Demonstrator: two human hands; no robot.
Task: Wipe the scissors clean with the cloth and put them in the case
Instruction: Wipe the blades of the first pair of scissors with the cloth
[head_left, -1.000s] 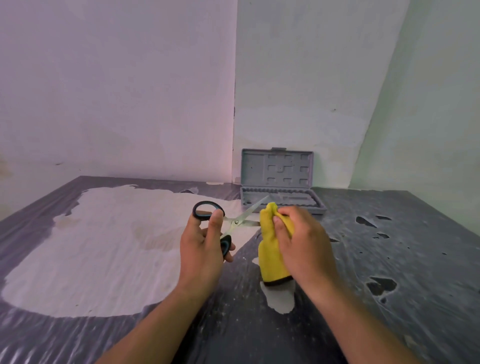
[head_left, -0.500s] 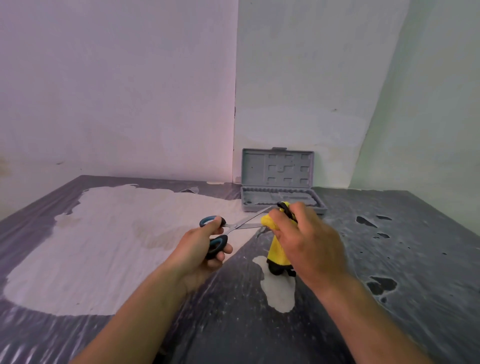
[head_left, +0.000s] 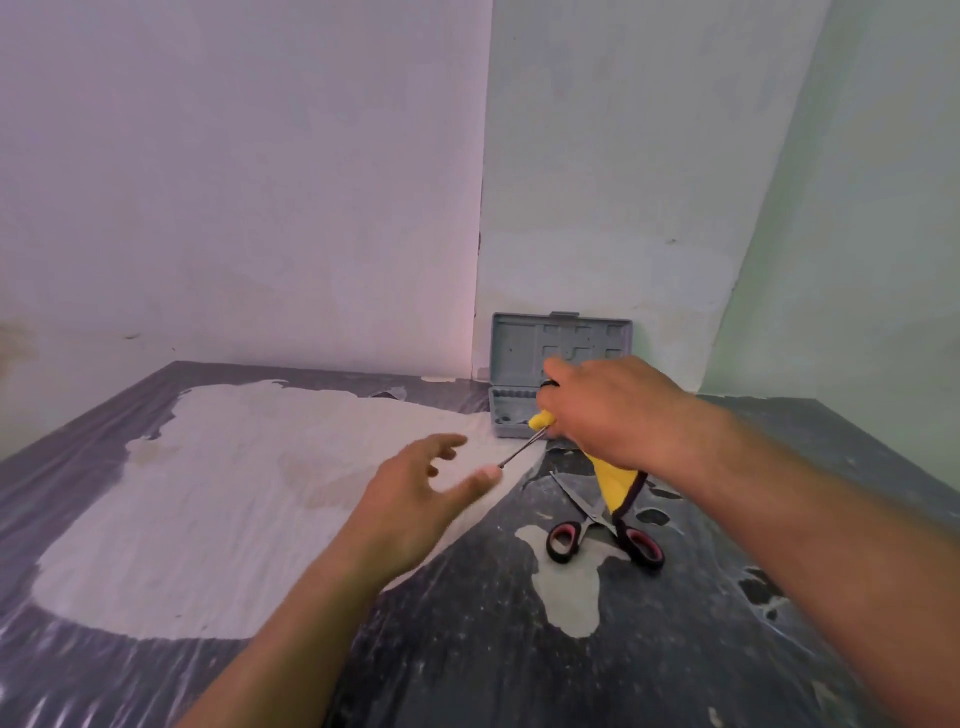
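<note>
Two pairs of scissors to account for. Right hand (head_left: 613, 410) over the far edge of the tabletop (head_left: 467, 649), just in front of the open grey case (head_left: 519, 338): fingers clenched round the yellow cloth (head_left: 610, 480) and, bundled in it, one pair of scissors (head_left: 522, 448), with a thin blade poking out toward the left hand (head_left: 415, 499). Left hand hovering just beside that blade tip, fingers (head_left: 441, 444) spread and released, grasping nothing. Second pair (head_left: 587, 512), red-and-black handled, lying blades apart on the tabletop under the hanging cloth, nearer than the case. Nothing visible in the case tray, though partly hidden behind the right hand. Judging from this: wiping of the held pair probably done or nearly so, placing in the case not yet done; second pair seemingly not yet dealt with, so likely wiping and stowing left for it too.
</note>
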